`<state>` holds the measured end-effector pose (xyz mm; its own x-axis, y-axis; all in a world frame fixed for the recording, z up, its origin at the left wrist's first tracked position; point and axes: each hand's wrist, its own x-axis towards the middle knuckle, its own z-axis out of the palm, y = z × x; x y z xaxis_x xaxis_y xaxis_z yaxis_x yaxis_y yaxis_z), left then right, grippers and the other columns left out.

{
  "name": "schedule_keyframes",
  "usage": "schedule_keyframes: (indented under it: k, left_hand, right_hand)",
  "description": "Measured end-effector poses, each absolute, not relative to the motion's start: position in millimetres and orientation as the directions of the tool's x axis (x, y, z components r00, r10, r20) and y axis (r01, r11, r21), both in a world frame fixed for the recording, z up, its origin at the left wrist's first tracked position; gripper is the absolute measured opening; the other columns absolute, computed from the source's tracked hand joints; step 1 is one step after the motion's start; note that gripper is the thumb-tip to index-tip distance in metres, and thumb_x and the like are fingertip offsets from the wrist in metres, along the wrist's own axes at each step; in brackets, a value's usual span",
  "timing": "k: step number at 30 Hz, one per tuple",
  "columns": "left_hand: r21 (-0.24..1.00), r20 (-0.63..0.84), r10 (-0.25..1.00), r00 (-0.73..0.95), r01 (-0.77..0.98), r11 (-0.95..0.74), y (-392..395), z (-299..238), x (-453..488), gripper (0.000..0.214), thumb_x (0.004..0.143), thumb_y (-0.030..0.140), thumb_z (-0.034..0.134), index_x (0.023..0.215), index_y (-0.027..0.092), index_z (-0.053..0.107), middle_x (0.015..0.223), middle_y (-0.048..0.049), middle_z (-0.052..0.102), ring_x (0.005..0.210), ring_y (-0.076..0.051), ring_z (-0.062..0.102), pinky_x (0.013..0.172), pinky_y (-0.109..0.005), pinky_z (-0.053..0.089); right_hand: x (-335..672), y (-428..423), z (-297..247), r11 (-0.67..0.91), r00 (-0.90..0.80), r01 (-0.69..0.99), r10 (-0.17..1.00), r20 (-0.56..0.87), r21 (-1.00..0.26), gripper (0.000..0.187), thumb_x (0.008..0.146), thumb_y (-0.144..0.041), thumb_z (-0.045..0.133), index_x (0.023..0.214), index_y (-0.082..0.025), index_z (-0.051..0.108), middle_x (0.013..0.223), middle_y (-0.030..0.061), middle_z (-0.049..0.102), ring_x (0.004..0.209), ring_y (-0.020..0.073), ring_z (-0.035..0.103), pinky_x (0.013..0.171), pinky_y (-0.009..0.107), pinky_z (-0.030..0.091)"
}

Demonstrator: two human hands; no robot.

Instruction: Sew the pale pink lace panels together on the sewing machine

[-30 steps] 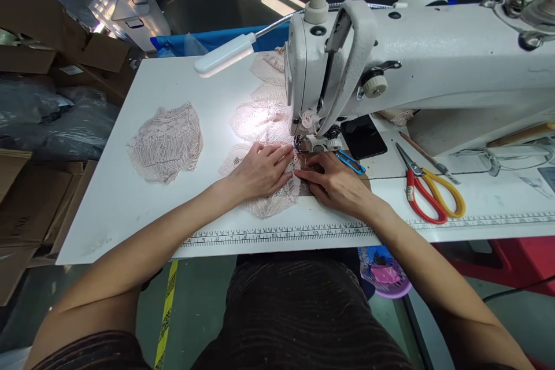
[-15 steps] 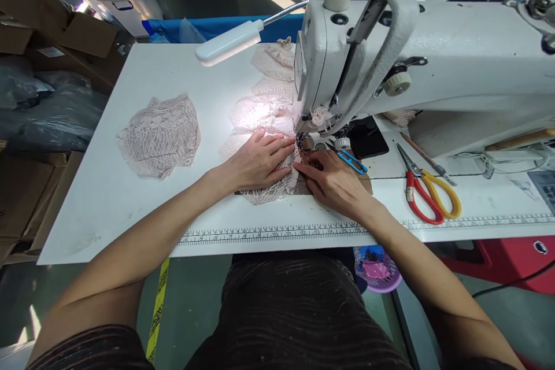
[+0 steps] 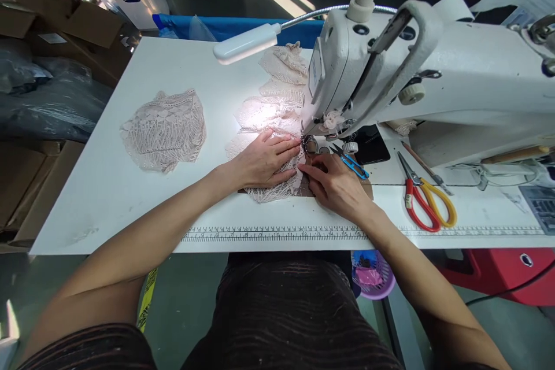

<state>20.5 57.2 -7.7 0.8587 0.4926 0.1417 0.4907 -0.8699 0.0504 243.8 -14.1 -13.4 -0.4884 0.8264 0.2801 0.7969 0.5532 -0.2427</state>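
Observation:
Pale pink lace fabric lies in gathered folds under the head of a white sewing machine. My left hand rests flat on this lace, fingers stretched toward the needle area. Just right of it, my right hand has its fingers bent, the index fingertip at the lace's right edge near the presser foot. Whether that hand pinches the edge is hard to make out. Blue thread snips lie right beside its knuckles. Another lace piece lies apart on the left of the white table.
Scissors with red and yellow handles lie on the right, near a dark phone. A lamp hangs over the lace. A printed ruler runs along the front edge. Cardboard boxes stand at left; a purple basket sits below.
The view has shifted and tilted slightly, so the machine and lace appear farther right. Both hands keep nearly the same places on the lace.

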Motion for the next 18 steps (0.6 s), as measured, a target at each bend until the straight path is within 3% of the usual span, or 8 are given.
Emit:
schedule_keyframes:
  k: [6, 12, 18]
  left_hand:
    - [0.020, 0.189, 0.488, 0.852, 0.493, -0.870, 54.8, -7.0, 18.4, 0.051, 0.102, 0.043, 0.034, 0.139, 0.012, 0.052, 0.149, -0.0113, 0.049, 0.137, -0.027, 0.045, 0.117, -0.051, 0.024]
    - [0.060, 0.201, 0.490, 0.848, 0.489, -0.870, 56.2, -4.9, 14.5, 0.051, 0.099, 0.046, 0.039, 0.140, 0.016, 0.051, 0.143, -0.0109, 0.056, 0.120, -0.030, 0.054, 0.104, -0.050, 0.031]
    - [0.074, 0.177, 0.476, 0.861, 0.471, -0.879, 60.0, -5.7, 14.3, 0.053, 0.098, 0.047, 0.038, 0.140, 0.018, 0.052, 0.146, -0.0107, 0.053, 0.119, -0.030, 0.052, 0.100, -0.048, 0.031]
  right_hand:
    - [244.1, -14.5, -18.5, 0.539, -0.459, 0.805, 0.830, 0.317, -0.248, 0.032, 0.092, -0.019, 0.051, 0.119, -0.022, 0.069, 0.112, 0.0124, 0.059, 0.099, 0.0252, 0.056, 0.079, 0.039, 0.054]
    - [242.9, -15.0, -21.3, 0.541, -0.448, 0.800, 0.826, 0.343, -0.259, 0.034, 0.092, -0.018, 0.050, 0.119, -0.024, 0.070, 0.112, 0.0109, 0.059, 0.097, 0.0233, 0.056, 0.082, 0.039, 0.054]
    - [241.2, -15.5, -21.9, 0.518, -0.426, 0.811, 0.841, 0.335, -0.270, 0.034, 0.091, -0.017, 0.050, 0.118, -0.024, 0.071, 0.111, 0.0105, 0.059, 0.098, 0.0236, 0.056, 0.082, 0.039, 0.055]
